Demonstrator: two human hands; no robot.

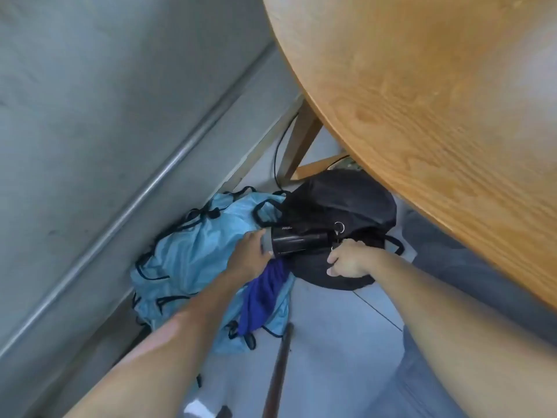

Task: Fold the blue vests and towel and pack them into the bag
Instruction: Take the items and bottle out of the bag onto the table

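Black bag on floor gripped by curled right hand, black bottle held at its end by left hand, light-blue vests heaped alongside, dark-blue towel draped over them.

You're looking at light blue vests trimmed in black piping, with a deep royal-blue towel lying across them. The bag is plain black, and so is the cylinder at its mouth (some pale lettering, too blurred to read). The table is honey-orange wood with darker grain; the floor seems pale grey.
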